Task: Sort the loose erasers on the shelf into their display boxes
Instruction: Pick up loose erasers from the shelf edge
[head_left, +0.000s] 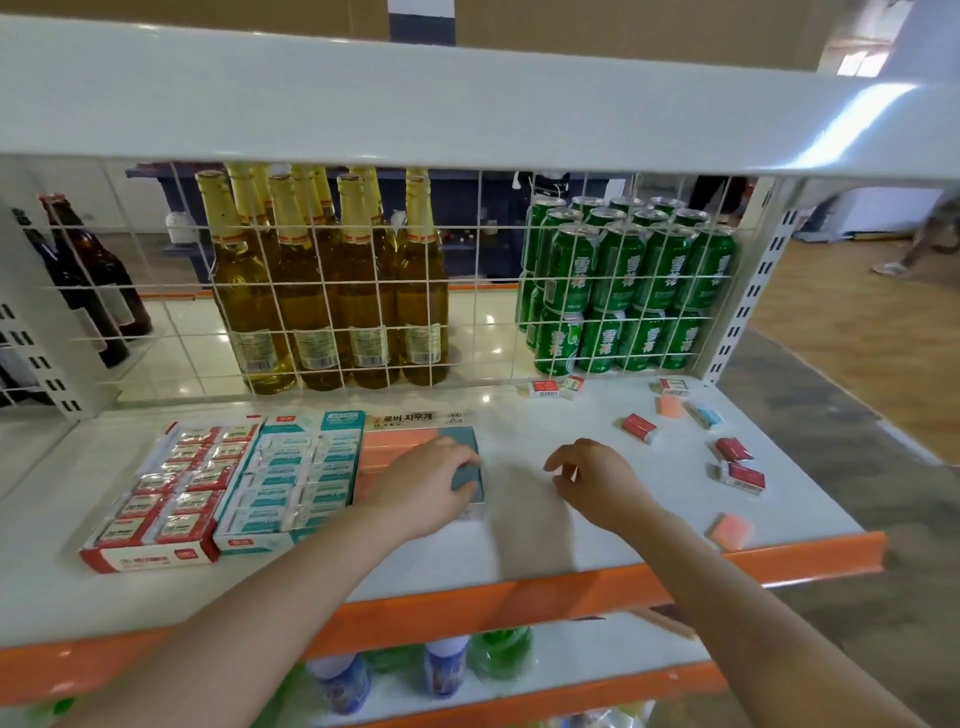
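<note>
Here, nearest to the camera, the left hand (423, 486) is laid over the pink-and-teal display box (395, 460), with its fingers curled around a teal eraser (464, 480) at the right end of the box. The right hand (592, 480) is held just above the bare shelf (519, 525), loosely curled, and nothing is held in it. A pink eraser (730, 531) is seen close to the orange front lip, so it could be pushed over the edge by a careless forearm. Red erasers (740, 475) are scattered at the right, with open room between them and the hands. Further back, a few erasers (553, 387) are lying beside the wire grid, where fingers could be caught. The red box (171, 493) and the teal box (293, 478) appear full, so forcing could spill a row.
</note>
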